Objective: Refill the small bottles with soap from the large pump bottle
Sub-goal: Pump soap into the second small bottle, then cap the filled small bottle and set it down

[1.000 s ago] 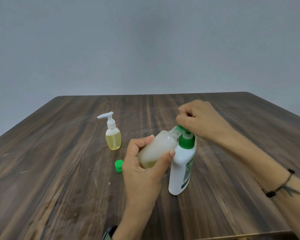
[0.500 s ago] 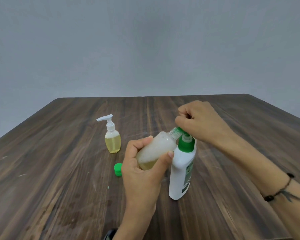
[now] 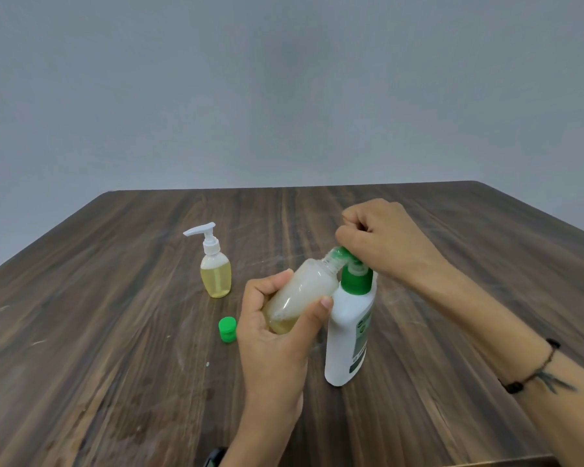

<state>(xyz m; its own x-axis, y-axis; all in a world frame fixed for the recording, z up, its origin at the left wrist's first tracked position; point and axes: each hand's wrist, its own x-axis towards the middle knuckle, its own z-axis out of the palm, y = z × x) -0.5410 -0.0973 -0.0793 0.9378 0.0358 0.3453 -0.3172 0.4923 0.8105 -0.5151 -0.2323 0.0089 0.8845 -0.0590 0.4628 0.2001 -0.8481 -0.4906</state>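
Plain grey wall behind, and a dark wood-grain bench carried everything. The left hand had its grip curled round a small clear bottle, tilted with its open neck up against the green spout of the large pump bottle — only a bit of yellowish soap sat in the bottom of it. The right hand was fisted over the pump head, pressing on it. The big bottle was white with a green collar and stood upright just right of the left hand; it had a green label, but the writing was too small to read, so no brand. A loose green cap lay on the bench just left of the left hand. Further back-left stood a second small bottle — white pump, yellow soap about halfway up. A dark cord bracelet was on the right wrist.
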